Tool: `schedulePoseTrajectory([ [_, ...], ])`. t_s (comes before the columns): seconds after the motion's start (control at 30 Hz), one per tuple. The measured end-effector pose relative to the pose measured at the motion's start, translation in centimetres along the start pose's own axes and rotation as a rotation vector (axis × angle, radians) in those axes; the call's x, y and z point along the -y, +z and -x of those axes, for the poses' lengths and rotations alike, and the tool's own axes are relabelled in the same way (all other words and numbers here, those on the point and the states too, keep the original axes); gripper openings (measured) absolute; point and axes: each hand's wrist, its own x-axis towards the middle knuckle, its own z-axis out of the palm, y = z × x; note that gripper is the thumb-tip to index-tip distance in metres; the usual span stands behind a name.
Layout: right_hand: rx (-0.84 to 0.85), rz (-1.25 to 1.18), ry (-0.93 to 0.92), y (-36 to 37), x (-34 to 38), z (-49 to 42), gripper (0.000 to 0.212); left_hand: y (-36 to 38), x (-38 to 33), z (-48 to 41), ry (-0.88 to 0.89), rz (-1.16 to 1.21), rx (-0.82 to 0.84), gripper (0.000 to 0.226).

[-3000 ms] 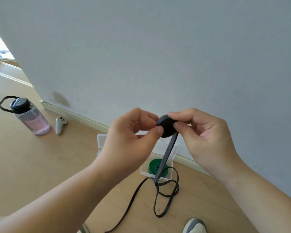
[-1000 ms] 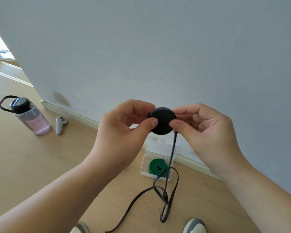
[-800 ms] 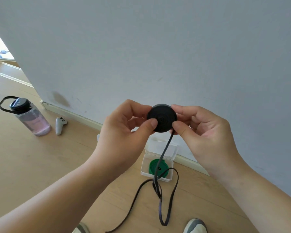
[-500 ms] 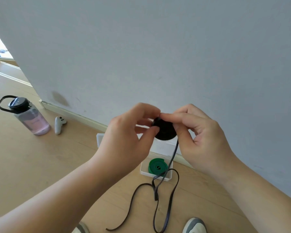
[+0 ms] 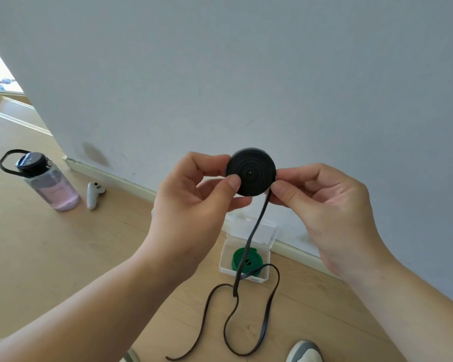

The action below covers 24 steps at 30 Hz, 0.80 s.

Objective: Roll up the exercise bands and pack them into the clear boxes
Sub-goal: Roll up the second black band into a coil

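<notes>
While both hands pinch black band (image 5: 250, 175), unlabelled

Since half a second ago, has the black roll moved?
Yes. The black roll has risen against the wall, away from the clear box on the floor, and now faces the camera flat.

The open clear box (image 5: 245, 259), half filled by a green roll (image 5: 247, 259), has the black band's hanging tail (image 5: 256, 228) crossing over it and looping on the floor (image 5: 50, 257) at 6 o'clock, while bare floor lies toward the water bottle (image 5: 47, 182) and controller (image 5: 93, 193) at 9 o'clock.
</notes>
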Motion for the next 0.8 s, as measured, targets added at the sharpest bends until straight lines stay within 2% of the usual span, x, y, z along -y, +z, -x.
schedulePoseTrajectory([
  [0.2,-0.007,0.067,-0.005,0.1,-0.7,0.3,0.021,0.1,0.8,0.0,-0.01,-0.124,-0.013,0.015],
  [0.37,-0.022,0.137,-0.048,-0.2,-0.8,-0.1,0.023,-0.6,1.4,-0.5,0.028,-0.545,0.015,0.011],
  [0.43,0.012,0.176,-0.058,-0.2,-0.8,-0.1,0.023,-0.9,1.4,-0.6,0.052,-0.626,0.012,0.006],
  [0.57,0.088,0.319,-0.18,0.2,-0.8,0.1,0.025,-0.9,1.1,-0.5,0.222,-0.638,0.115,0.035],
  [0.67,0.106,0.363,-0.236,0.3,-0.7,0.2,0.029,-0.8,1.1,-0.2,0.226,-0.601,0.138,0.026],
  [0.8,0.047,0.243,-0.105,0.1,-0.5,0.1,0.024,-0.8,0.5,-0.6,0.09,-0.41,0.042,0.023],
])
